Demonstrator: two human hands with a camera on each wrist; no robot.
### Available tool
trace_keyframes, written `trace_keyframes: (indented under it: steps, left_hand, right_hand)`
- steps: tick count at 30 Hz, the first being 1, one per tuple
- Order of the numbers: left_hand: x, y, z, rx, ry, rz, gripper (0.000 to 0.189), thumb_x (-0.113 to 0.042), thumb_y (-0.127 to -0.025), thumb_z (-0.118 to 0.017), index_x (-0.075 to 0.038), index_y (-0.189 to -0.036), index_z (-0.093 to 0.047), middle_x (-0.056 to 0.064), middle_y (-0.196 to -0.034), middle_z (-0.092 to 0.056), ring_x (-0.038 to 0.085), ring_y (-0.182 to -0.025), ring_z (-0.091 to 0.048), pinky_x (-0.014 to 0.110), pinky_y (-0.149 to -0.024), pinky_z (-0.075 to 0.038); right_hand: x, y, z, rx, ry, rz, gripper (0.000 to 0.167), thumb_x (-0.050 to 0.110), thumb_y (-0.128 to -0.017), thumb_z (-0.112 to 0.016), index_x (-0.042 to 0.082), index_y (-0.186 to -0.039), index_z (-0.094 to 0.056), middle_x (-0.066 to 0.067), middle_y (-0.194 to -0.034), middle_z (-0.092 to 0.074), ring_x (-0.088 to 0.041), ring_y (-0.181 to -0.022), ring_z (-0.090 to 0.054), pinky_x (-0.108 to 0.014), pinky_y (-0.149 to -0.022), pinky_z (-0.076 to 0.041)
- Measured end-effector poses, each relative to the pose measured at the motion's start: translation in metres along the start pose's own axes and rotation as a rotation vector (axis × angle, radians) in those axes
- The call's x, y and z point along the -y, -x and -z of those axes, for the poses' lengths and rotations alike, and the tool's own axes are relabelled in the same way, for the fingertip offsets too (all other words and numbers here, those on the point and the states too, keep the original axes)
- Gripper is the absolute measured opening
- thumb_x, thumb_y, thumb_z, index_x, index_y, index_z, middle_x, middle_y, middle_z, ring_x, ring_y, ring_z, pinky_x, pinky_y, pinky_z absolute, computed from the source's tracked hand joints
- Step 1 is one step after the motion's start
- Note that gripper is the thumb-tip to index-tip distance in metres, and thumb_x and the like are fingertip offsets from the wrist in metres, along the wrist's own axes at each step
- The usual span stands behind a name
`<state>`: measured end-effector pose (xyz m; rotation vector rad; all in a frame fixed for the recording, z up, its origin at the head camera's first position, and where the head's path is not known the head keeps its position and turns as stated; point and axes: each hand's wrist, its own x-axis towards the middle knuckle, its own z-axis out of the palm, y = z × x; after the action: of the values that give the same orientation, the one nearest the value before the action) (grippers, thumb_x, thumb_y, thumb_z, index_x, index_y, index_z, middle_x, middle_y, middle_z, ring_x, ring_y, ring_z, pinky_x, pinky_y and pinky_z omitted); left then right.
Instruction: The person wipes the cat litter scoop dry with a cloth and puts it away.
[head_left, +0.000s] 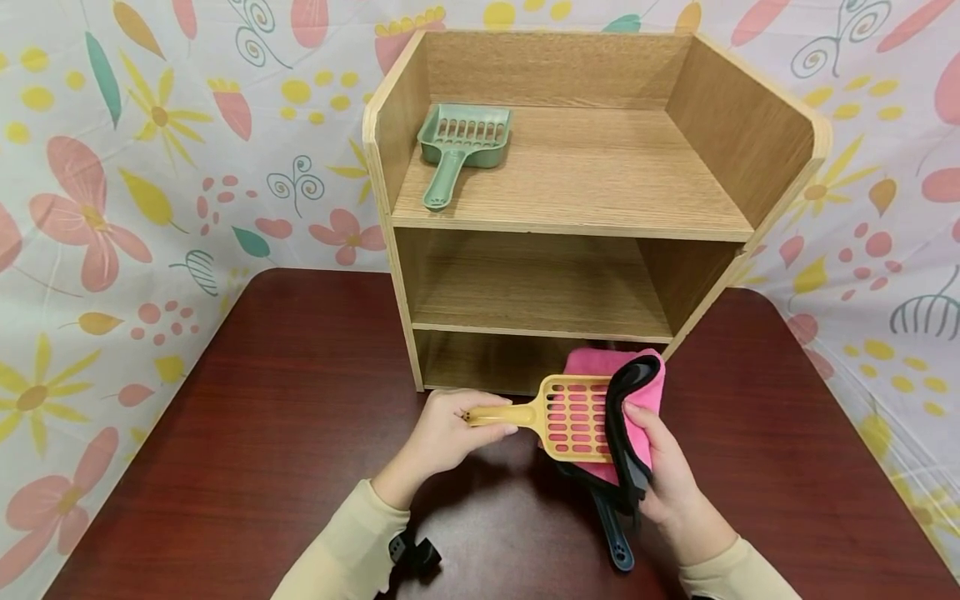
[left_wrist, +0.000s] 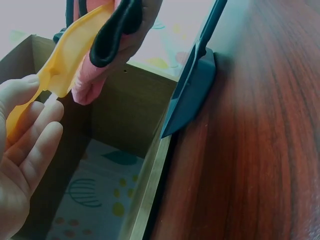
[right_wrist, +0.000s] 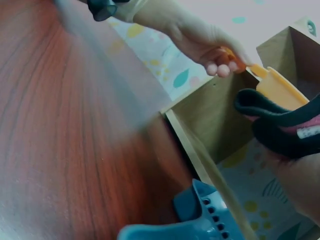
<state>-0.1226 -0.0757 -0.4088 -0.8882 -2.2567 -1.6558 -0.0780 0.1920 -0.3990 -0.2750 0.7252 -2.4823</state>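
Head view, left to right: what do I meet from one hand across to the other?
Left hand → yellow slotted litter scoop → black-edged pink cloth → right hand.

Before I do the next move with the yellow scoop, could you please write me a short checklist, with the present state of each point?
1. Yellow litter scoop held by its handle: ok, in the left grip.
2. Pink cloth held: ok, in the right grip.
3. Cloth at the scoop's head: ok; its black edge overlaps the far end.
4. Blue litter scoop clear of the cloth in the head view: not ok; the cloth hides its head there.
5. Green litter scoop out of the way: ok, on the top shelf.
6. Yellow scoop clean: cannot tell; small traces would not show.
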Motion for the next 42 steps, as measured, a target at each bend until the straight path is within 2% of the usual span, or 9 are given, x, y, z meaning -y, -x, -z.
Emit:
trace_keyframes:
  steps: [3, 7, 11, 15, 20, 24, 28, 35, 42]
  left_hand:
    - [0.001, 0.0, 0.001, -0.013, -0.023, -0.041, 0.022, -0.01, -0.071, -0.081, -0.005, -0.091, -0.075, 0.008, -0.084, -0.074, 0.006, -0.073, -0.064, 0.02, -0.062, -0.053]
    - [0.0, -0.003, 0.004, -0.05, -0.041, -0.061, 0.021, -0.008, -0.07, -0.081, -0.003, -0.09, -0.074, 0.009, -0.082, -0.073, 0.006, -0.07, -0.063, 0.019, -0.06, -0.052]
    - [-0.001, -0.003, 0.005, -0.087, -0.04, -0.04, 0.022, -0.006, -0.07, -0.081, -0.002, -0.09, -0.074, 0.01, -0.081, -0.073, 0.003, -0.068, -0.06, 0.017, -0.057, -0.051]
    - [0.0, -0.002, 0.0, -0.128, -0.056, -0.057, 0.022, -0.006, -0.07, -0.081, -0.002, -0.091, -0.074, 0.01, -0.082, -0.073, 0.005, -0.066, -0.058, 0.015, -0.055, -0.049]
    - [0.001, 0.0, -0.01, -0.187, -0.121, -0.134, 0.022, -0.006, -0.069, -0.082, -0.003, -0.09, -0.074, 0.01, -0.08, -0.073, 0.011, -0.063, -0.062, 0.013, -0.056, -0.048]
    - [0.002, 0.002, -0.015, -0.208, -0.165, -0.192, 0.023, -0.005, -0.069, -0.081, -0.002, -0.09, -0.073, 0.01, -0.081, -0.073, 0.014, -0.066, -0.065, 0.013, -0.058, -0.05]
    - [0.002, 0.003, -0.018, -0.216, -0.196, -0.218, 0.023, -0.006, -0.069, -0.081, -0.002, -0.09, -0.072, 0.01, -0.082, -0.073, 0.016, -0.068, -0.067, 0.014, -0.059, -0.051]
    - [0.001, 0.003, -0.021, -0.23, -0.233, -0.245, 0.022, -0.007, -0.069, -0.08, -0.003, -0.089, -0.072, 0.009, -0.079, -0.072, 0.014, -0.067, -0.067, 0.014, -0.059, -0.051]
    - [0.002, 0.004, -0.022, -0.227, -0.219, -0.271, 0.023, -0.008, -0.07, -0.081, -0.003, -0.09, -0.071, 0.009, -0.081, -0.073, 0.015, -0.069, -0.068, 0.015, -0.061, -0.052]
  right_hand:
    - [-0.003, 0.0, 0.002, 0.061, -0.056, 0.004, 0.054, 0.03, -0.104, -0.011, 0.004, -0.124, -0.053, -0.014, -0.122, -0.064, -0.024, -0.112, -0.062, -0.038, -0.098, -0.047]
    - [-0.005, -0.001, 0.001, 0.105, -0.045, 0.001, 0.055, 0.029, -0.104, -0.009, 0.004, -0.123, -0.054, -0.012, -0.12, -0.065, -0.022, -0.111, -0.063, -0.034, -0.096, -0.048]
    - [-0.009, -0.004, -0.002, 0.071, 0.015, 0.006, 0.054, 0.027, -0.105, -0.009, 0.006, -0.117, -0.058, -0.008, -0.111, -0.07, -0.017, -0.098, -0.068, -0.026, -0.082, -0.055]
    - [-0.015, -0.01, -0.009, -0.035, 0.05, 0.09, 0.049, 0.025, -0.105, -0.015, 0.009, -0.11, -0.061, -0.004, -0.101, -0.072, -0.013, -0.086, -0.07, -0.022, -0.069, -0.055]
    - [-0.026, -0.021, -0.017, -0.268, 0.075, 0.185, 0.038, 0.031, -0.104, -0.029, 0.014, -0.103, -0.063, 0.001, -0.092, -0.073, -0.009, -0.08, -0.07, -0.021, -0.065, -0.054]
    - [-0.035, -0.03, -0.022, -0.419, 0.056, 0.223, 0.031, 0.035, -0.102, -0.035, 0.017, -0.103, -0.061, 0.003, -0.09, -0.073, -0.007, -0.079, -0.069, -0.021, -0.069, -0.054]
    - [-0.041, -0.039, -0.027, -0.523, 0.057, 0.247, 0.027, 0.036, -0.101, -0.038, 0.018, -0.119, -0.048, 0.007, -0.101, -0.069, -0.005, -0.093, -0.066, -0.022, -0.082, -0.053]
    - [-0.05, -0.05, -0.037, -0.677, 0.065, 0.281, 0.037, 0.029, -0.101, -0.04, 0.02, -0.136, -0.03, 0.007, -0.123, -0.056, -0.005, -0.114, -0.056, -0.026, -0.095, -0.049]
    - [-0.056, -0.053, -0.046, -0.708, 0.059, 0.306, 0.037, 0.018, -0.101, -0.04, 0.017, -0.136, -0.028, -0.001, -0.131, -0.047, -0.009, -0.115, -0.057, -0.031, -0.094, -0.051]
